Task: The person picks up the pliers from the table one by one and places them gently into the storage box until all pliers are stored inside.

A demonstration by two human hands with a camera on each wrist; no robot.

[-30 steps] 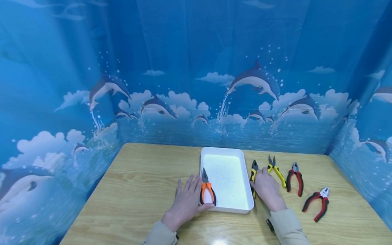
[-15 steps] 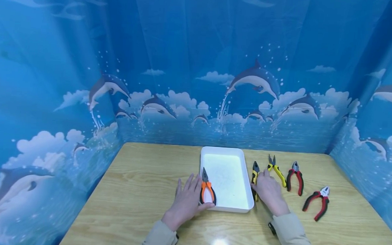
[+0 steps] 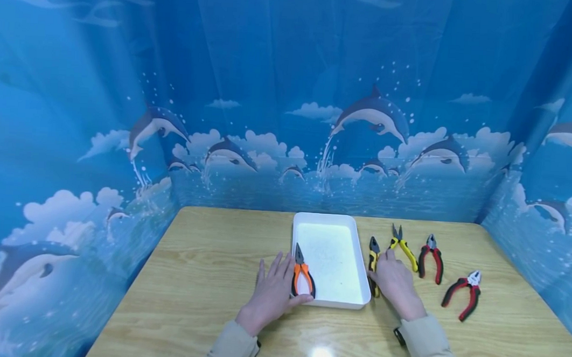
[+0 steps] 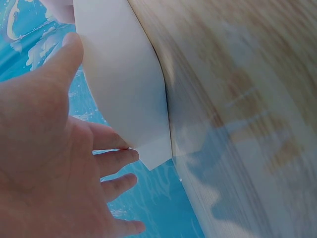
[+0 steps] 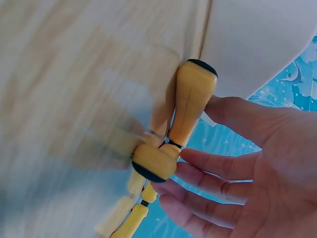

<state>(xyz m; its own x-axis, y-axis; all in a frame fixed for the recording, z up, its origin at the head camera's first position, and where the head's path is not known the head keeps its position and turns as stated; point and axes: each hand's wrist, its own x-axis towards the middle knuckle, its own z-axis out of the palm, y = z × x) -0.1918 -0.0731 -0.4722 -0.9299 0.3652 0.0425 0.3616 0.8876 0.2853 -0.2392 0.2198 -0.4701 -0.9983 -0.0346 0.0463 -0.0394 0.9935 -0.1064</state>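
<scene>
Yellow-and-black pliers [image 3: 374, 254] lie on the glossy wood-grained tabletop [image 3: 214, 250], just right of the smooth white rectangular tray [image 3: 330, 256]. Handles rounded and bulbous, with black end caps; long axis runs near to far, dark blunt nose pointing far. Right hand [image 3: 394, 278] pinches the handles between thumb and fingertips, though the exact contact is partly hidden. Left hand [image 3: 271, 293]: fingers extended, spread, released, at the tray's left wall. Orange-and-black pliers [image 3: 300, 267] lie inside at left, slim nose pointing far.
</scene>
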